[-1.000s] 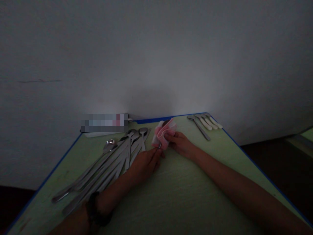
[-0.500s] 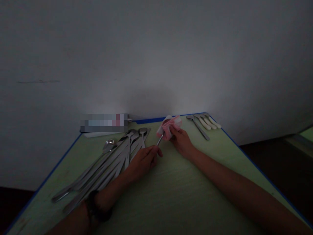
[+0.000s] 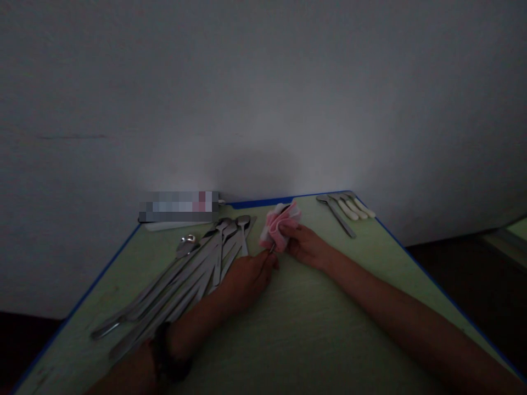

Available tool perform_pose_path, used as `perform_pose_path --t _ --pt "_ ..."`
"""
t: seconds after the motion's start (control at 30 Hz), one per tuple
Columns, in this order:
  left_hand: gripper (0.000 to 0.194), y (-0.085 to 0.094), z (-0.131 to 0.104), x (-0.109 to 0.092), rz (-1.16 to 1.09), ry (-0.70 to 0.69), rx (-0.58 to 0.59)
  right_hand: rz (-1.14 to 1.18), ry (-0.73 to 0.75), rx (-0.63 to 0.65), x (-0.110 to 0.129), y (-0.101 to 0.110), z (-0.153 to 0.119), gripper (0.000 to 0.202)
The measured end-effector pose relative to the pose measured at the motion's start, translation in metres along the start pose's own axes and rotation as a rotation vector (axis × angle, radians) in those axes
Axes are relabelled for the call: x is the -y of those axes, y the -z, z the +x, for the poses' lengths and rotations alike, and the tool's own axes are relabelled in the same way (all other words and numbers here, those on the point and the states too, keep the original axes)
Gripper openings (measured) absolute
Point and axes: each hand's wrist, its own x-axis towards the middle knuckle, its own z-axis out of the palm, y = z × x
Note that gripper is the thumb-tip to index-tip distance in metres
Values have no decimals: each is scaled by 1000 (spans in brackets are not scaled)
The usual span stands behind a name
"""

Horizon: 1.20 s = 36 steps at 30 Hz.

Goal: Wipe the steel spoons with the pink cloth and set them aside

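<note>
A pink and white cloth (image 3: 280, 226) is bunched around the upper part of a metal utensil (image 3: 272, 248), probably a spoon; its head is hidden. My right hand (image 3: 307, 247) pinches the cloth from the right. The utensil's handle is gripped by my left hand (image 3: 252, 274), just below the cloth. Left of that hand lies a pile of long metal cutlery (image 3: 181, 282), partly covered by my left forearm. A metal spoon (image 3: 337, 215) and several utensils with cream handles (image 3: 352, 208) rest at the back right.
The light green table (image 3: 321, 329) has a blue edge and stands against a grey wall (image 3: 263, 99). At the back left is a flat white item (image 3: 177, 224) with a blurred-out top. Dark floor shows beyond the table's right side.
The cloth has slid down the utensil toward my left hand, hiding more of the handle. My hands are closer together and slightly lower. The view has shifted a little.
</note>
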Motion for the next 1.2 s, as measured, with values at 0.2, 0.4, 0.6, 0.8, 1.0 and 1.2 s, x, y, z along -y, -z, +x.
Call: perform_pose_path --t 0.2,0.4,0.6,0.8,1.0,1.2 --pt "36 2 1 -2 41 1 49 157 143 -111 -8 -2 6 18" --pt "33 -1 2 3 30 -43 8 93 296 -314 -7 -6 12 21" --pt "34 0 2 2 34 -5 20 -9 379 -468 -2 3 11 27" --pt "39 1 0 1 47 -21 40 -85 433 -418 -7 1 12 23" --pt "40 1 0 2 3 -20 46 46 273 -329 -14 -20 5 18" --pt "41 1 1 2 -8 -8 38 40 308 -395 -10 -7 9 18"
